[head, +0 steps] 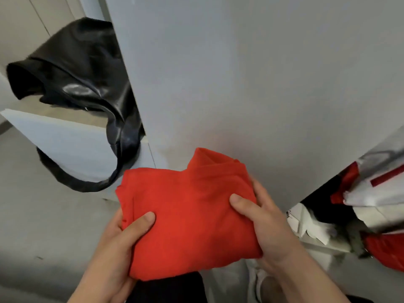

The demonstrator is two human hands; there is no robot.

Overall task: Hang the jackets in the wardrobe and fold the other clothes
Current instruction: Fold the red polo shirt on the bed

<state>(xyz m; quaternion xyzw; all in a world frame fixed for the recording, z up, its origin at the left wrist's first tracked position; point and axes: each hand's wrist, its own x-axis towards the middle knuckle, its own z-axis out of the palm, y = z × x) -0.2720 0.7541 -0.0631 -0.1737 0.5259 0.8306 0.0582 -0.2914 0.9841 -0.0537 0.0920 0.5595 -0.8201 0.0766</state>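
Between the left hand and right hand sits a folded red garment. Both hands grip its sides, thumbs on top. A black leather jacket hangs up-left of them.

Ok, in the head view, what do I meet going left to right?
Black leather jacket → left grip → folded red garment, held at both sides → right grip → red and white clothes at the far right.

You have two hands in view, your left hand and your right hand, and between them they grip one folded red garment. Up and left of your grip there is one black leather jacket. Right of your grip there is one red-and-white jacket; you cannot tell whether more garments lie there. Below your right wrist there is one pale shoe.
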